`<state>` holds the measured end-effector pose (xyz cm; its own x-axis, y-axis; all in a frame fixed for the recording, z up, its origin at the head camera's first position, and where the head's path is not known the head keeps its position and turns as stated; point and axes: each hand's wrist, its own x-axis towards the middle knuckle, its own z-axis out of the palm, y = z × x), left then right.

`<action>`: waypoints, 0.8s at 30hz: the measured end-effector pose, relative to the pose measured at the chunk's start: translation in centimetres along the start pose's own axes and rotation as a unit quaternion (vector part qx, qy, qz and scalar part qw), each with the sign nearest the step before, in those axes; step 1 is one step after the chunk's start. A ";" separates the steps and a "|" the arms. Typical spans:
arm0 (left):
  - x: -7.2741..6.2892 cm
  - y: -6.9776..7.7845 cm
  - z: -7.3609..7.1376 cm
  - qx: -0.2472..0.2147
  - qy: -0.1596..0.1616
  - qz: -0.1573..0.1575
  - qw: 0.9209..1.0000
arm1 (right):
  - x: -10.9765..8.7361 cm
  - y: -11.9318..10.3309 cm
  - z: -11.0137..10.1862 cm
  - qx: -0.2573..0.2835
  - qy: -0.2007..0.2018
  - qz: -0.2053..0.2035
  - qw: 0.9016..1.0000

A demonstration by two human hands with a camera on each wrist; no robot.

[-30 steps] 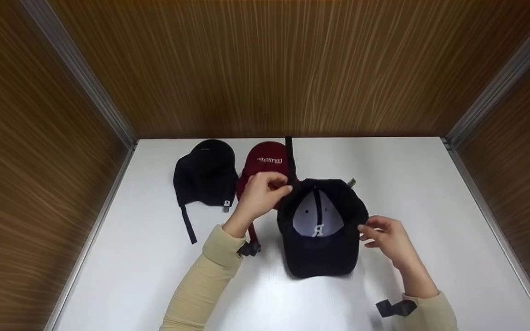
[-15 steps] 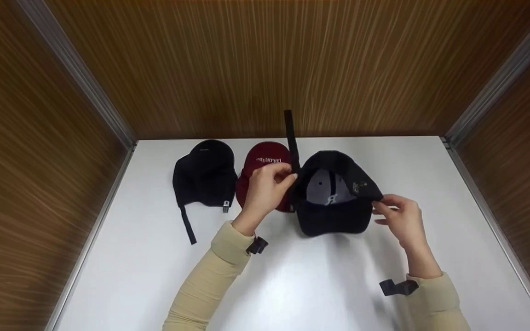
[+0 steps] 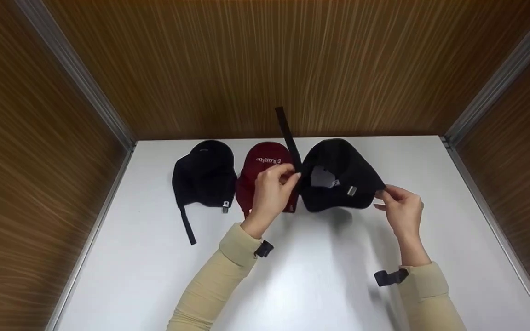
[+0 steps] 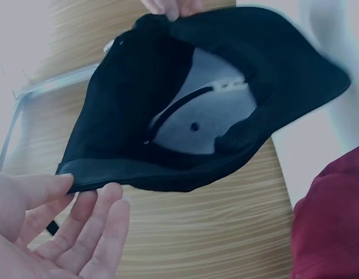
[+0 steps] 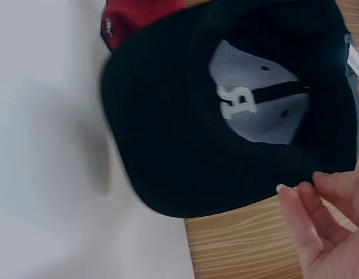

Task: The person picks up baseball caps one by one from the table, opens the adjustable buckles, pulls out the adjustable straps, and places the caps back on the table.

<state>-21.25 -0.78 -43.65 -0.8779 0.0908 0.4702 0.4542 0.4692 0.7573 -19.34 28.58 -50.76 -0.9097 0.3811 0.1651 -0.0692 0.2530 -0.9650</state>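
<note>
Held up off the white table between both hands is a dark baseball cap (image 3: 338, 161), its hollow inside facing me. My left hand (image 3: 274, 188) pinches the cap's left edge, where a long black strap (image 3: 288, 135) sticks up past the fingers. At the opposite edge my right hand (image 3: 402, 209) pinches the fabric between thumb and fingers. A pale inner panel with a white letter shows within the cap (image 5: 243, 104) in the right wrist view. In the left wrist view, thumb and fingers of the left hand (image 4: 68, 226) grip the cap's rim.
A red cap (image 3: 265, 158) with white lettering lies on the white table (image 3: 154, 276), partly behind the left hand. Left of it lies another black cap (image 3: 205, 174), its strap trailing forward. Wood-grain panels (image 3: 283, 69) wall the table at the back and sides.
Both hands have carried the dark cap away from me toward the back of the table. It has tilted, so less of its inside shows. The red cap and the other black cap stay put.
</note>
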 end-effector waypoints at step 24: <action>-3.7 -4.8 3.4 0.017 -0.055 0.093 0.994 | -0.3 2.9 -1.6 0.278 -0.123 0.202 0.931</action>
<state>-20.67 -0.35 -50.58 -0.7915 0.2730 0.5468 0.6062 0.4644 0.6456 -18.61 30.68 -53.27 -0.9688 0.1130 -0.2206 0.1602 -0.3935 -0.9053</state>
